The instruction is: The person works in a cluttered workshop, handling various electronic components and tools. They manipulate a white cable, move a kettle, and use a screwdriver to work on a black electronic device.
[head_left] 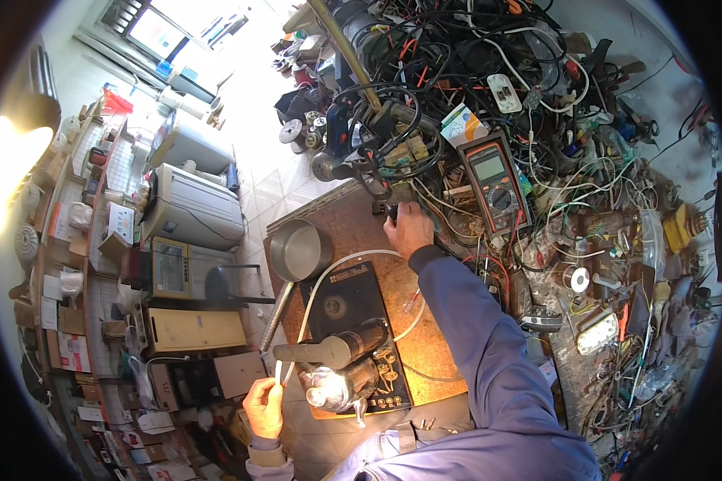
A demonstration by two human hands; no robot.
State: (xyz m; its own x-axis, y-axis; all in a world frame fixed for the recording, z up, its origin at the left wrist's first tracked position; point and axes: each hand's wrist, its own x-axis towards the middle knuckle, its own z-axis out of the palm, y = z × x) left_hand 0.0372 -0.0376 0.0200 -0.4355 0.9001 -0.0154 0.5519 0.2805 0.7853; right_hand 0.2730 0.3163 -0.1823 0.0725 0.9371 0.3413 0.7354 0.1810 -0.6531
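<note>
My left hand (pixel 265 407) pinches a white cable (pixel 287 370) near the table's front left. From there the cable loops up over a black flat cooktop (pixel 329 301) and down its right side. My right hand (pixel 410 228) reaches to the table's far edge, fingers closed around a small black block-like piece (pixel 392 211); its exact kind is partly hidden by the fingers. A grey cylindrical object with a protruding arm (pixel 329 351) lies over the cooktop's near part, beside a brightly lit shiny metal thing (pixel 341 389).
A metal saucepan (pixel 301 250) sits at the brown board's (pixel 429 353) far left. To the right, a multimeter (pixel 497 184) rests against heaped cables and parts (pixel 457 72). A brass-coloured pole (pixel 345 52) slants above. Shelves with boxes (pixel 72 321) line the left.
</note>
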